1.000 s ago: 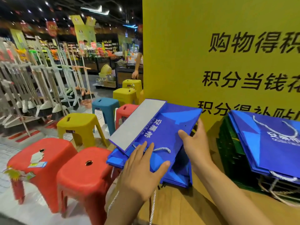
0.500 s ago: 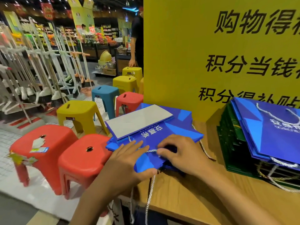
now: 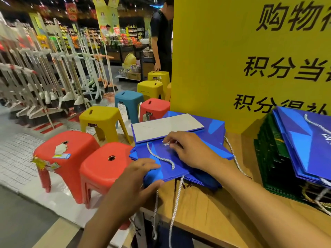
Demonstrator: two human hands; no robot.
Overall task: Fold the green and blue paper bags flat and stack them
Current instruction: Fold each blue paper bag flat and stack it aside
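Blue bag now down flat on the pile

Held up and tilted a second ago, the blue bag (image 3: 212,137) lies flat on the blue pile (image 3: 206,182) at the table's (image 3: 206,204) left corner. The left grip (image 3: 132,183) pinches its near corner and the right grip (image 3: 191,151) pinches the rope handle (image 3: 157,156). This bag looks all but stacked.

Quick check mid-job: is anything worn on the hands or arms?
The left hand and right hand are bare: no gloves, rings or watch show. The left forearm and right forearm are bare too, with no sleeve in frame.
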